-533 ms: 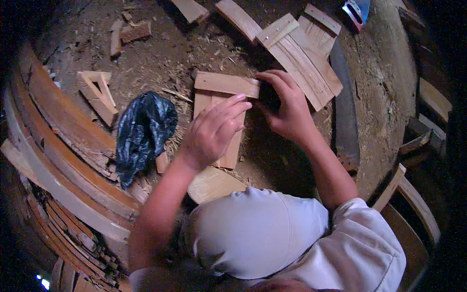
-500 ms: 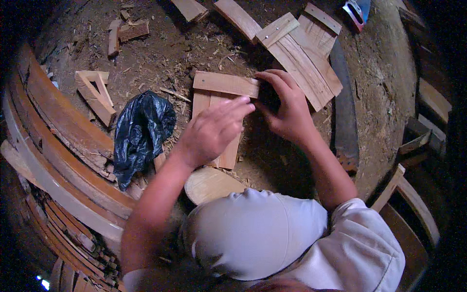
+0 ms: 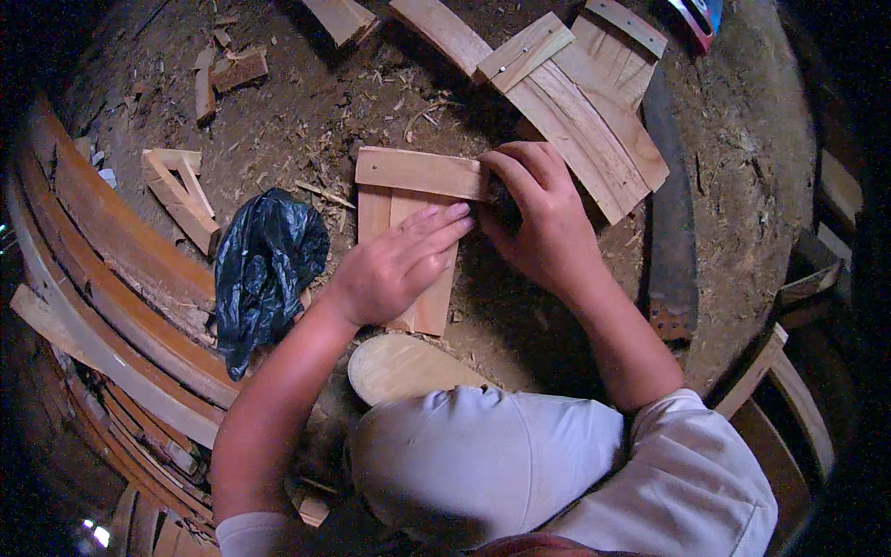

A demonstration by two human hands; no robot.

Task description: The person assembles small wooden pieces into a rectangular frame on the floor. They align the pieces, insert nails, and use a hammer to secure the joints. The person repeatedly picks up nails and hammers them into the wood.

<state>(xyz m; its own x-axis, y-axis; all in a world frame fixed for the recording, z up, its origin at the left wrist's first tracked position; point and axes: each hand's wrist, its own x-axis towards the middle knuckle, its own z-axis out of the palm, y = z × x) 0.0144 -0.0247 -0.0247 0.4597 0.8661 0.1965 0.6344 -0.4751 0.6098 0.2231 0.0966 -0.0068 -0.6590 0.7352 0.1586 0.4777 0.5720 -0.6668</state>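
A short wooden crosspiece (image 3: 418,174) lies across the top of two upright boards (image 3: 432,306) set side by side on the ground; a small dark nail spot shows near its left end. My left hand (image 3: 394,265) rests flat on the boards just below the crosspiece, fingers stretched out. At the crosspiece's right end, my right hand (image 3: 548,223) is curled, its fingers gripping that end from above; the thumb is partly in shadow. Below the boards lies a pale rounded wooden piece (image 3: 404,367), partly covered by my light-coloured clothing.
A black plastic bag (image 3: 269,274) lies left of the boards, beside stacked curved timbers (image 3: 139,251). Nailed board panels (image 3: 585,121) lie at upper right, next to a long dark saw-like blade (image 3: 670,232). Offcuts (image 3: 237,70) and shavings litter the dirt floor.
My left hand's fingertips have slid down off the crosspiece onto the boards. My right hand has drawn its fingers in around the crosspiece's right end. The whole view has shifted slightly.
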